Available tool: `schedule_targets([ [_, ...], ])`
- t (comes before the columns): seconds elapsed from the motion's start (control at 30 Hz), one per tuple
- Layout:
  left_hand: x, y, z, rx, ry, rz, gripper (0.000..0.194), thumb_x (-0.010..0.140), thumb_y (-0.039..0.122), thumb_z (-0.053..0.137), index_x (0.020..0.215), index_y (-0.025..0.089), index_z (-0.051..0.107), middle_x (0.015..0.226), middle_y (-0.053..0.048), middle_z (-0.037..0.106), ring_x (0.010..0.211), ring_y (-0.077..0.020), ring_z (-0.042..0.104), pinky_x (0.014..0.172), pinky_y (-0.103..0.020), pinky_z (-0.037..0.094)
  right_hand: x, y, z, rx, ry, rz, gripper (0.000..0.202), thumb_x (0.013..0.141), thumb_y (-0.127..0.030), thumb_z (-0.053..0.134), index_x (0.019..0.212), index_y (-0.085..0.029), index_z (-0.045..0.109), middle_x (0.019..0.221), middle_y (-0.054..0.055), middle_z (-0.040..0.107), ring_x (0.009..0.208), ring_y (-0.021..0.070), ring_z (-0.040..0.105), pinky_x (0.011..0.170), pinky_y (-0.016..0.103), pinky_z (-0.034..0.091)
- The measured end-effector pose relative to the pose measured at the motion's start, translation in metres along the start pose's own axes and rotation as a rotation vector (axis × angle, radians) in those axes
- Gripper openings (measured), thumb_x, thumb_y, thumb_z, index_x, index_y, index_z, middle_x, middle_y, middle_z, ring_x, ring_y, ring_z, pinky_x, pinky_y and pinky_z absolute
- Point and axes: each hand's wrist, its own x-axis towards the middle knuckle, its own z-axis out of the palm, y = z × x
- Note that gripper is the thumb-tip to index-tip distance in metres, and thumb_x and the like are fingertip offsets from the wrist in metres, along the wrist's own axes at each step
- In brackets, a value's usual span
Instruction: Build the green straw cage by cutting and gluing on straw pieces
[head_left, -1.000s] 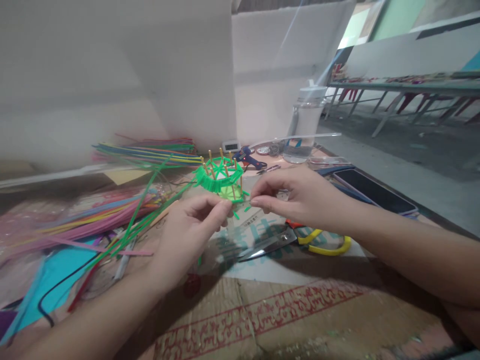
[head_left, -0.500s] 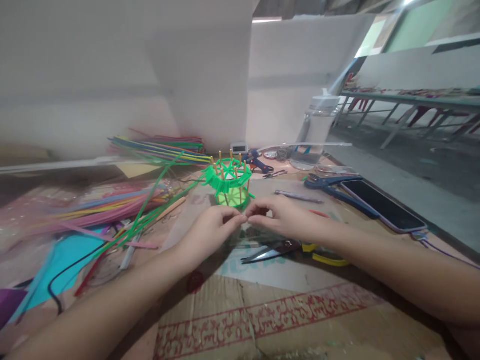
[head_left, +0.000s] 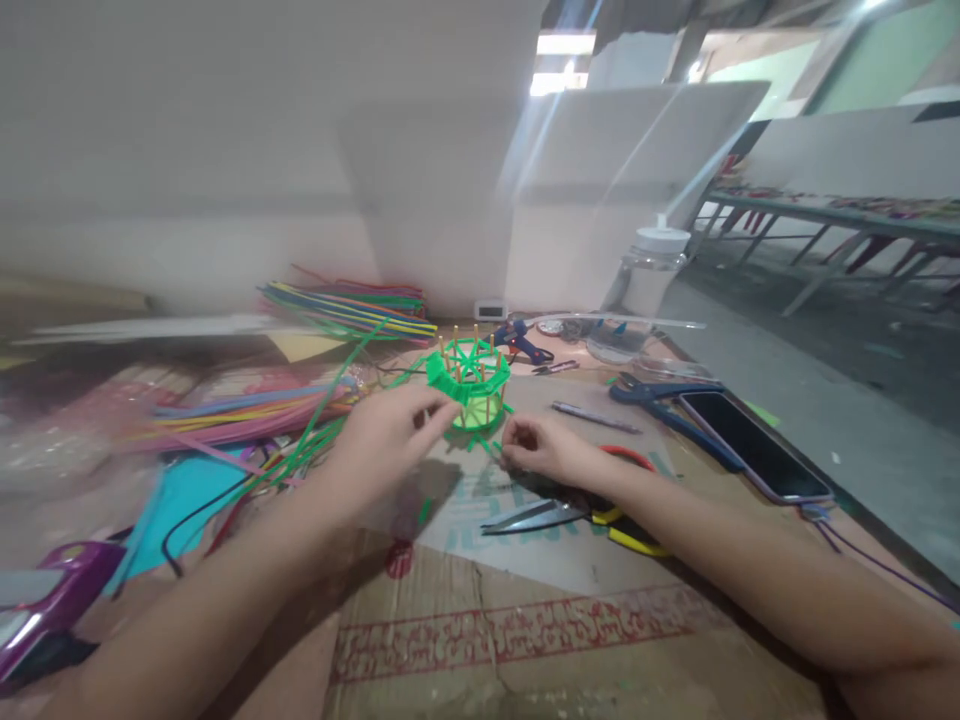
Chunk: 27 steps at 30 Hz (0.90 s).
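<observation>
The left hand [head_left: 401, 435] is at the lower left edge of a small green model [head_left: 466, 388], its thumb and index finger drawn near each other; whether they pinch anything, or touch the model, cannot be told. The right hand [head_left: 551, 450] is just to the front right of the model, fingers curled and thumb bent toward the index fingertip, and any small thing between them is too fine to make out. The model stands upright near the middle of the desk, a green spoked ring with a fuzzy outer band, set on thin tan sticks above a pale green base. Scissors [head_left: 536, 517] lie in front of the right hand, their yellow handle partly under the forearm, and a green snippet [head_left: 425, 511] lies near the left wrist. Beyond the right hand are a pen [head_left: 596, 416], blue-handled pliers [head_left: 686, 420] and a phone [head_left: 757, 450] beside them. Behind the model sit a blue glue gun [head_left: 529, 345] and a clear water bottle [head_left: 649, 280]. A bundle of coloured pipe cleaners [head_left: 352, 310] lies at the back left, with pink, yellow and blue strands [head_left: 247, 425] nearer the left forearm.
</observation>
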Motion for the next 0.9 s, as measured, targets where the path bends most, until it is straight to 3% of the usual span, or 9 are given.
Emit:
schedule_targets([
  [0.1,0.013,-0.017,-0.012,0.047,0.123,-0.032,0.03,0.096,0.037,0.05,0.094,0.017,0.073,0.092,-0.006,0.072,0.087,-0.021,0.065,0.079,-0.031,0.047,0.001,0.0,0.004,-0.013,0.003,-0.013,0.011,0.082,-0.018,0.061,0.091,-0.015,0.066,0.076,0.002,0.068,0.069,0.0151,0.061,0.064,0.026,0.046],
  [0.2,0.024,-0.031,-0.009,0.176,0.114,0.071,0.038,0.089,0.019,0.047,0.119,0.017,0.07,0.111,-0.011,0.065,0.108,-0.0259,0.059,0.097,-0.042,0.046,0.0,-0.002,0.003,-0.05,0.034,-0.02,0.021,0.083,-0.018,0.062,0.101,-0.016,0.072,0.094,0.007,0.075,0.084,0.0201,0.067,0.079,0.032,0.049],
  [0.33,0.031,-0.033,0.0,0.233,0.046,0.188,0.048,0.079,0.012,0.051,0.122,0.02,0.07,0.142,-0.014,0.052,0.134,-0.0315,0.045,0.113,-0.053,0.036,-0.004,-0.004,-0.008,0.008,0.164,0.03,0.015,0.083,-0.021,0.063,0.091,-0.017,0.075,0.101,0.009,0.077,0.096,0.0235,0.068,0.093,0.037,0.047],
  [0.47,0.037,-0.031,-0.001,0.255,-0.009,0.27,0.036,0.081,0.018,0.056,0.113,0.018,0.071,0.16,-0.013,0.036,0.15,-0.0384,0.024,0.12,-0.06,0.026,-0.009,-0.01,-0.016,0.096,0.246,0.107,0.015,0.085,-0.029,0.059,0.088,-0.017,0.069,0.082,0.006,0.075,0.076,0.0186,0.068,0.075,0.032,0.054],
  [0.57,0.043,-0.031,-0.004,0.226,-0.044,0.331,0.023,0.086,0.025,0.058,0.101,0.019,0.073,0.162,-0.011,0.032,0.153,-0.039,0.017,0.121,-0.061,0.023,-0.008,-0.02,-0.007,0.259,0.265,0.119,0.021,0.086,-0.038,0.062,0.083,-0.018,0.064,0.078,0.004,0.074,0.068,0.0152,0.067,0.069,0.029,0.055],
  [0.77,0.049,-0.031,0.003,0.211,-0.059,0.384,0.025,0.095,0.034,0.056,0.104,0.019,0.074,0.161,-0.013,0.035,0.153,-0.038,0.017,0.121,-0.062,0.024,0.007,-0.031,0.02,0.461,0.313,0.144,0.034,0.081,-0.051,0.07,0.074,-0.019,0.059,0.067,0.0,0.069,0.059,0.0123,0.062,0.065,0.027,0.054],
  [0.9,0.044,-0.027,0.007,0.229,-0.056,0.385,0.024,0.095,0.028,0.055,0.103,0.016,0.074,0.158,-0.016,0.039,0.152,-0.0392,0.02,0.121,-0.062,0.025,0.006,-0.027,0.017,0.45,0.334,0.137,0.032,0.084,-0.05,0.067,0.078,-0.019,0.058,0.07,0.0,0.069,0.062,0.0123,0.061,0.066,0.027,0.052],
])
